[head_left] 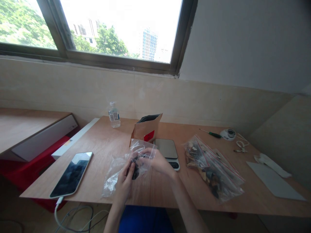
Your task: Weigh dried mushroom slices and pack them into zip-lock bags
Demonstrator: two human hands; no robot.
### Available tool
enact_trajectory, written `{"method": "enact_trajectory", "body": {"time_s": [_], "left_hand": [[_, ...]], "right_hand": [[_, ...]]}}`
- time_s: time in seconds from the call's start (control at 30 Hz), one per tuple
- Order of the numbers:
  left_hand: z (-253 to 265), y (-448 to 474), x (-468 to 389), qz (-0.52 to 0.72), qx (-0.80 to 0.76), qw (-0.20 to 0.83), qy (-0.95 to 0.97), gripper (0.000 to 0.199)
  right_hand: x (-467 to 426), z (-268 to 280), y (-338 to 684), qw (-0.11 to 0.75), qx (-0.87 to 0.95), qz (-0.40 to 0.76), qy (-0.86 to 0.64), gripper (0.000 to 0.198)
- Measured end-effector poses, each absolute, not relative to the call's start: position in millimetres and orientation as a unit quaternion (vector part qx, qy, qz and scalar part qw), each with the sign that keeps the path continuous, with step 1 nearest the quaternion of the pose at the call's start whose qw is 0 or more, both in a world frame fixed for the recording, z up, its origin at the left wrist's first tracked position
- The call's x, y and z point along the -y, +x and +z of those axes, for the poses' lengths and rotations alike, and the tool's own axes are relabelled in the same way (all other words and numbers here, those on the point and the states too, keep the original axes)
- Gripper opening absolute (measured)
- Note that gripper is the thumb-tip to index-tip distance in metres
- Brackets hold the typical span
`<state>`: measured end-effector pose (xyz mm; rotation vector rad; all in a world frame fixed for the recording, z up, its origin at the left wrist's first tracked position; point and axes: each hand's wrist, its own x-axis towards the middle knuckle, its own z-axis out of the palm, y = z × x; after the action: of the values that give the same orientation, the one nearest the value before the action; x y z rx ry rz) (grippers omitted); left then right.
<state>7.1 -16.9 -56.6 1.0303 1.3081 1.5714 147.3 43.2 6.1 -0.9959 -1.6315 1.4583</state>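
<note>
Over the table's front middle, my left hand (125,176) is closed around part of a clear plastic bag (113,176), its thumb pressed on a small dark object (135,172) whose kind I cannot make out. My right hand (155,160) meets it from the other side with curled fingers. Clear plastic lies over those fingertips, so what they pinch is hidden. Just behind my hands stands a brown paper pouch (141,131) with an open top and a red label. A small digital scale (167,149) sits just beyond my right hand.
Zip bags (216,168) of dark and brown pieces lie right. Behind them are a green-handled screwdriver (215,134) and a white camera-like device (227,134) with cable. A phone (72,174) charges at left; a water bottle (114,115) stands behind. A white sheet (273,181) lies far right.
</note>
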Motion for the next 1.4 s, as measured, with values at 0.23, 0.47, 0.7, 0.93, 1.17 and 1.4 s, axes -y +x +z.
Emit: {"method": "enact_trajectory", "body": {"time_s": [0.23,0.47,0.7,0.93,1.17,1.4], "left_hand": [[-62,8,14,0.659,-0.542,0.400,0.335,0.039],[-56,10,13,0.684,-0.527,0.416,0.284,0.036],[-59,-4,12,0.711,-0.514,0.398,0.268,0.040],[-63,-12,11,0.715,-0.519,0.392,0.256,0.042],[-57,-9,12,0.701,-0.518,0.403,0.278,0.044],[-52,-8,13,0.697,-0.514,0.422,0.269,0.039]], "right_hand": [[-44,3,149,0.415,0.600,0.575,-0.371,0.025],[-41,7,149,0.440,0.580,0.585,-0.357,0.024],[-51,27,164,0.543,0.537,0.550,-0.339,0.026],[-100,80,161,0.655,0.580,0.373,-0.309,0.022],[-134,74,152,0.565,0.727,0.189,-0.343,0.012],[-118,76,154,0.468,0.786,0.068,-0.398,0.022]]}}
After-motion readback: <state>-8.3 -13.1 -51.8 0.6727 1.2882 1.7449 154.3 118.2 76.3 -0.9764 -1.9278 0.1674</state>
